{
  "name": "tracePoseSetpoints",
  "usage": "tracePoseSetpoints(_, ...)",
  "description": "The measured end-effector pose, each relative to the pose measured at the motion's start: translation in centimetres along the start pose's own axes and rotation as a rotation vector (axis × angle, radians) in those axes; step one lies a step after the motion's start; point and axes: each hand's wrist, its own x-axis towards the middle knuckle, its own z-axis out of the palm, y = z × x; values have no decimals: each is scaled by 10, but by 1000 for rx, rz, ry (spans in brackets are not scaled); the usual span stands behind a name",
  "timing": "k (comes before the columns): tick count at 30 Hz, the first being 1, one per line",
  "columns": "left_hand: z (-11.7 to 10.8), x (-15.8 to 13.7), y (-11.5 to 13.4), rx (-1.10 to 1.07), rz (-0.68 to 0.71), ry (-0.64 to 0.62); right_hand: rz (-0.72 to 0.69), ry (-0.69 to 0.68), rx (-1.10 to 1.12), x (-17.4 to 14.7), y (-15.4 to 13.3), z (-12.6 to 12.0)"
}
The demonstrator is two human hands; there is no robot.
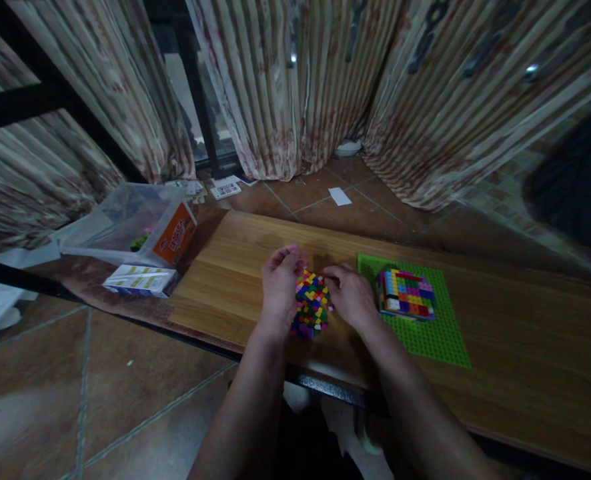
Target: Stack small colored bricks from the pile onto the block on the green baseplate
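A pile of small multicoloured toy bricks (pixel 311 303) lies on the wooden table between my hands. At the pile's left edge, my left hand (pixel 279 280) is raised slightly with thumb and fingers pinched together. A bit of pink shows by those fingertips, too small to make out. My right hand (pixel 349 293) rests at the pile's right side, its fingers curled inward and closed; whatever is between them is hidden. To the right, a block built of coloured bricks (pixel 408 295) stands on a green studded baseplate (pixel 448 333).
A clear plastic bin (pixel 120 207) with an orange label stands left of the wooden table top (pixel 220 267), beside a small white carton (pixel 140 280). Striped curtains (pixel 295 100) hang behind. A white paper (pixel 339 196) lies on the tiled floor. Something dark (pixel 575 180) is at far right.
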Motion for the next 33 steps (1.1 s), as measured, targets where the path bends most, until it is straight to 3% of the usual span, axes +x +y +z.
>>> tracePoseSetpoints(12, 0, 1, -2, 39, -25, -13, -15, 11, 28, 0, -10, -3)
tracePoseSetpoints(19, 5, -1, -6, 81, -30, -43, -4, 208, 388, -12, -12, -25)
tracePoseSetpoints(24, 12, -6, -12, 158, -58, -98, 182, 372, 699, -35, 15, -69)
tracePoseSetpoints(28, 21, -12, -19, 227, -64, -150, 393, 524, 588, -68, 53, -113)
tracePoseSetpoints(31, 30, -18, -28, 325, -53, -199, 545, 452, 482, -89, 83, -130)
tracePoseSetpoints(33, 35, -23, -36, 401, -41, -237, 562, 363, 426, -97, 97, -131)
